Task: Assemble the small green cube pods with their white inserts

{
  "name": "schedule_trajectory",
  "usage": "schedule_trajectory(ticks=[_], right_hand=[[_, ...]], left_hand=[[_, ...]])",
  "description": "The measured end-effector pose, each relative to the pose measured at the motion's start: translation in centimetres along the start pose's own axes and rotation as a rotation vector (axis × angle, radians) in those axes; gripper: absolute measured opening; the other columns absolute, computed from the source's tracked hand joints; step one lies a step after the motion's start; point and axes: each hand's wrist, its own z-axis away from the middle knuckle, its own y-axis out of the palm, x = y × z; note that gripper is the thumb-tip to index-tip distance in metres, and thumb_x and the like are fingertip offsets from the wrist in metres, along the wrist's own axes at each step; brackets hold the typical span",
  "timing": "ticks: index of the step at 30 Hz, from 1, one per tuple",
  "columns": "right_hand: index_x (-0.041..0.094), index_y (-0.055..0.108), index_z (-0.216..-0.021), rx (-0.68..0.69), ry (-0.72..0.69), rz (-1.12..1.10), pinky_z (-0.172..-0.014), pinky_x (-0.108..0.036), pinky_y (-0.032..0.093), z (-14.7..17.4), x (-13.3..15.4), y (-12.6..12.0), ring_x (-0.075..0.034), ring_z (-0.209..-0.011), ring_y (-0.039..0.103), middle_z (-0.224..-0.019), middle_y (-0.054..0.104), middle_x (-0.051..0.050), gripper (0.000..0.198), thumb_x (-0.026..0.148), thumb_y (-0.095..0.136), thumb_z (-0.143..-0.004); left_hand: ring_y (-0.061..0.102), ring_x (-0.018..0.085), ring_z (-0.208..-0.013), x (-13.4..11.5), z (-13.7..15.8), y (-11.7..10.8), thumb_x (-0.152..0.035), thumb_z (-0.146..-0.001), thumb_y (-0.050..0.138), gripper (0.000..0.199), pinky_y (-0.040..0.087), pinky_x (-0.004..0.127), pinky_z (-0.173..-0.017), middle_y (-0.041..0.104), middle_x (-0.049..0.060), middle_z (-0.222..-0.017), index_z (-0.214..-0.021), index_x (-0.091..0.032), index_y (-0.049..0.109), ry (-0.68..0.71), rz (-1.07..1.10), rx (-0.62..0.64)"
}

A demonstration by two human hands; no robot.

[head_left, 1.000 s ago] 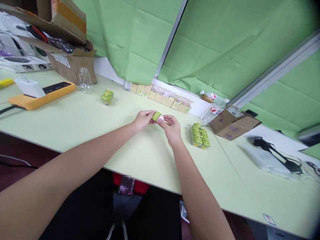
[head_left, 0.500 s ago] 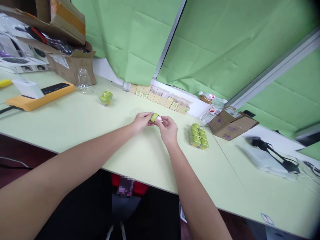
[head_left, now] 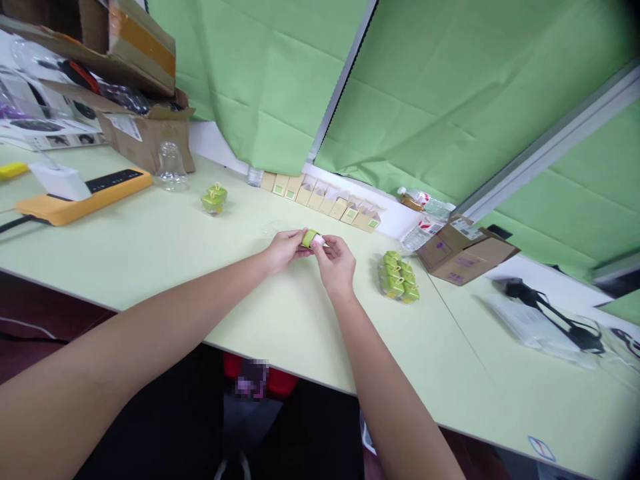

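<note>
Over the middle of the table, my left hand (head_left: 285, 251) pinches a small green wrapper (head_left: 309, 239), seemingly a band or sleeve. A pale pinkish-white piece (head_left: 318, 241) sticks out of its right side, and the thumb and fingers of my right hand (head_left: 339, 261) close on it. The two parts touch; how far the pale piece reaches inside is hidden. Just behind my left hand lies a clear plastic piece (head_left: 274, 227). To the right, several small green-topped boxes (head_left: 400, 277) with looped handles are grouped, and similar green boxes (head_left: 215, 199) stand farther left.
A row of small kraft boxes (head_left: 320, 195) lines the table's back edge. On the left are an orange power strip (head_left: 107, 193), a clear plastic container (head_left: 171, 167) and a cardboard box (head_left: 145, 137). Clear bottles (head_left: 423, 228) and another carton (head_left: 463, 250) are at right.
More of the pale piece shows beside the green wrapper. Both hands keep their grip in nearly the same place, while the whole view has shifted slightly.
</note>
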Motion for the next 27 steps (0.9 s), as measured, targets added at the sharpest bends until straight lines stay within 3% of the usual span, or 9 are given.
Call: schedule_trajectory(ticks=[27], right_hand=[[0.021, 0.065, -0.09, 0.108, 0.011, -0.008, -0.074, -0.034, 0.059, -0.6, -0.15, -0.51, -0.019, -0.076, 0.071, -0.094, 0.074, -0.005, 0.032, 0.047, 0.075, -0.073]], left_hand=[[0.067, 0.013, -0.069, -0.29, 0.4, 0.14, -0.024, -0.094, 0.056, 0.022, 0.055, 0.025, -0.07, 0.073, 0.01, -0.083, -0.087, -0.009, 0.071, -0.031, -0.017, -0.028]])
